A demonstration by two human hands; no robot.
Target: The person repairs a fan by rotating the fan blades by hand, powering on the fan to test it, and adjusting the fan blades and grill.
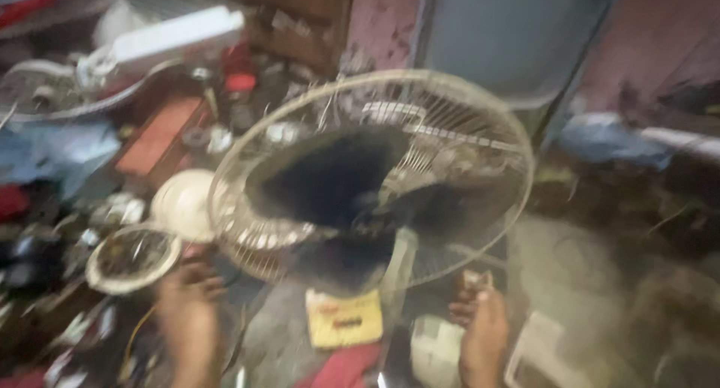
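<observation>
- A pale round wire-cage electric fan with dark blades (371, 181) stands mid-frame, tilted up; the picture is blurred.
- Left hand (187, 313) sits below the fan's lower-left rim, not clearly touching; grip cannot be told.
- Right hand (480, 332) sits below the fan's lower-right rim, something small at the fingertips; closure cannot be told.
- Judgement: steady the cage from both sides, fingers kept clear of the blades.
- A yellow rectangular label with red print (343, 318) lies directly under the fan, between the hands.

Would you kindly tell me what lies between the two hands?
In the head view, a yellow box lies between the left hand and the right hand, below the fan.
</observation>
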